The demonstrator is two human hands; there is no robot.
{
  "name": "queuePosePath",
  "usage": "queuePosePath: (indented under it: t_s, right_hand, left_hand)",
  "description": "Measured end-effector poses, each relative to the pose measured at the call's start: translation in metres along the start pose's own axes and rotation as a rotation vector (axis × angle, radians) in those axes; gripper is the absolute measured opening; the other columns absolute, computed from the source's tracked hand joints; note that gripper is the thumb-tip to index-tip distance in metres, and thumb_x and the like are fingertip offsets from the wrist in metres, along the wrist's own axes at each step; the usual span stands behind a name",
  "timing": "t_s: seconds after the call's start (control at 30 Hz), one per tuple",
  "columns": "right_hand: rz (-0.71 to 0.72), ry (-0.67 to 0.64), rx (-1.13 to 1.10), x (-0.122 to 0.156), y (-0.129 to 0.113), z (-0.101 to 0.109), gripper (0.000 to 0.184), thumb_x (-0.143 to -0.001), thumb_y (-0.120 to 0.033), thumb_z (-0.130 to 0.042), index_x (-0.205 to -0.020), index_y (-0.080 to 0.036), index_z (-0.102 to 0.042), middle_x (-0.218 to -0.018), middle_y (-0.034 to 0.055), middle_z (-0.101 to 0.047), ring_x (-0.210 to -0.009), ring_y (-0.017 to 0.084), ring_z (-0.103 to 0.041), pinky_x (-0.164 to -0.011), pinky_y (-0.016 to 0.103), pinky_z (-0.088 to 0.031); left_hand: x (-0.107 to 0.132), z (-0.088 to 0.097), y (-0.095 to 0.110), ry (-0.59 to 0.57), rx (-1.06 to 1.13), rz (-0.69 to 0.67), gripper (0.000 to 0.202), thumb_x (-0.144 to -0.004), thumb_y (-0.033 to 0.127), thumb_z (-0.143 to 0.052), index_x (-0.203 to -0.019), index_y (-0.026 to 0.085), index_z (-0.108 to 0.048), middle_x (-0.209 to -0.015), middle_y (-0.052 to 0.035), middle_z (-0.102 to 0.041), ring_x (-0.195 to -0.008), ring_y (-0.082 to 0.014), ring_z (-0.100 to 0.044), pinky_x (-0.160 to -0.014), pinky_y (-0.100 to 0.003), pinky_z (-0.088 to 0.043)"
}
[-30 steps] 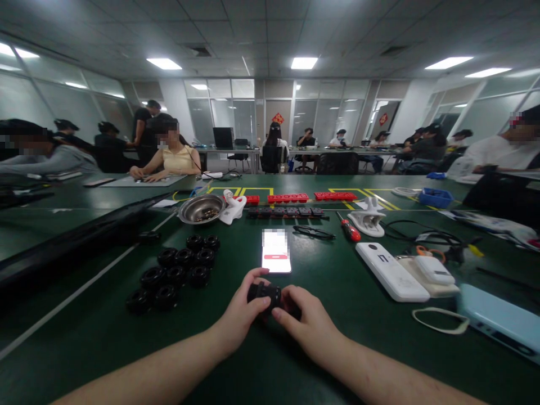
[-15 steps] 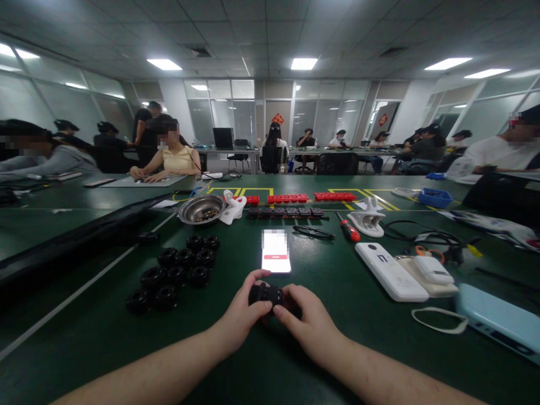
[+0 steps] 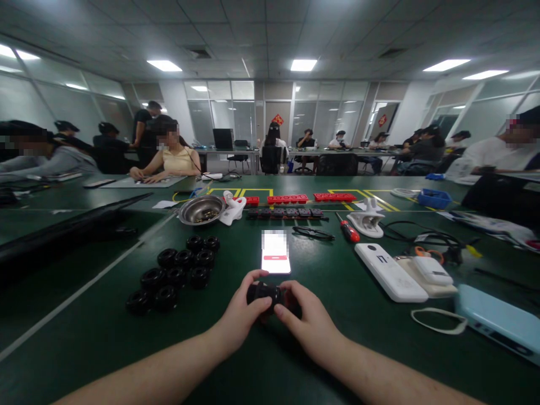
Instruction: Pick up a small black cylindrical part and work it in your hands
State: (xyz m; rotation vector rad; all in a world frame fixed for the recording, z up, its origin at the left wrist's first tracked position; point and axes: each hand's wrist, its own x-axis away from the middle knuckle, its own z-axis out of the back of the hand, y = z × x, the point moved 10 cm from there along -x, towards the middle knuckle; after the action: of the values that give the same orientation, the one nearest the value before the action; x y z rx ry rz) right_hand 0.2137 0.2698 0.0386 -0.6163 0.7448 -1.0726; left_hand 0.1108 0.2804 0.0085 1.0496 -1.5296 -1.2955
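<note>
Between both hands is a dark, roundish black part with a ridged surface; its exact kind is hard to make out. My left hand grips its left end, thumb across the near side and index finger over the top. On the right end, my right hand holds it between thumb and curled fingers. Just beyond the fingers lies a phone with a bright screen. Several black ring-shaped parts stand grouped on the green table to the left of my hands.
Farther back are a metal bowl with small brass-coloured pieces, red trays, a row of black parts and a red screwdriver. White and light-blue devices lie at right. A long black object lies left.
My hands keep hold of the black part, which has turned slightly between the fingers. At left, the long black object has shifted left, and a standing person in the background has moved a little.
</note>
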Motion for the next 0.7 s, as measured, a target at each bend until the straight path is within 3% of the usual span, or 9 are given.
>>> queuePosePath:
  t_s: [0.1, 0.37, 0.57, 0.63, 0.7]
  right_hand:
    - [-0.001, -0.012, 0.007, -0.0005, -0.0008, -0.0011, 0.013, -0.077, -0.029, -0.052, -0.081, -0.016, -0.055, -0.071, 0.0016, -0.053, -0.067, 0.015, -0.048, -0.06, 0.027, -0.039]
    - [0.067, -0.004, -0.085, 0.0022, -0.008, -0.0004, 0.035, -0.073, -0.016, -0.055, -0.107, -0.02, -0.049, -0.094, 0.0045, -0.056, -0.082, 0.017, -0.051, -0.074, 0.032, -0.041]
    - [0.011, -0.032, -0.036, 0.0007, -0.0027, -0.0027, 0.019, -0.078, -0.029, -0.052, -0.093, -0.018, -0.053, -0.08, 0.0029, -0.056, -0.072, 0.016, -0.051, -0.064, 0.029, -0.041]
    - [-0.009, -0.035, -0.01, -0.0001, -0.0003, -0.0038, 0.016, -0.077, -0.029, -0.052, -0.086, -0.016, -0.055, -0.076, 0.003, -0.055, -0.069, 0.016, -0.05, -0.062, 0.028, -0.041]
    - [0.005, -0.021, -0.021, -0.0001, -0.001, -0.0036, 0.017, -0.076, -0.024, -0.053, -0.091, -0.016, -0.055, -0.079, 0.0037, -0.056, -0.071, 0.017, -0.05, -0.064, 0.03, -0.042]
  left_hand:
    - [-0.0012, -0.0004, -0.0001, -0.037, 0.02, -0.035, 0.046, -0.066, 0.024, -0.055, -0.108, 0.022, -0.036, -0.088, -0.0011, -0.045, -0.072, -0.0149, -0.052, -0.055, -0.025, -0.043]
    - [-0.0054, -0.0003, -0.0046, 0.009, -0.019, 0.043, 0.036, -0.073, 0.04, -0.048, -0.101, 0.019, -0.038, -0.083, -0.0027, -0.052, -0.061, -0.0132, -0.055, -0.047, -0.023, -0.041]
    - [-0.0003, -0.0013, -0.0009, -0.027, 0.006, 0.002, 0.039, -0.071, 0.03, -0.051, -0.106, 0.021, -0.037, -0.089, -0.0027, -0.049, -0.072, -0.0156, -0.054, -0.056, -0.026, -0.044]
    - [-0.0013, -0.0001, -0.0017, -0.033, 0.035, -0.022, 0.043, -0.068, 0.026, -0.054, -0.107, 0.021, -0.036, -0.088, -0.0022, -0.047, -0.072, -0.0158, -0.054, -0.055, -0.025, -0.044]
    - [-0.0039, 0.0014, -0.0034, -0.024, 0.058, -0.033, 0.044, -0.067, 0.027, -0.054, -0.107, 0.021, -0.036, -0.088, -0.0022, -0.047, -0.07, -0.0151, -0.054, -0.052, -0.024, -0.043]
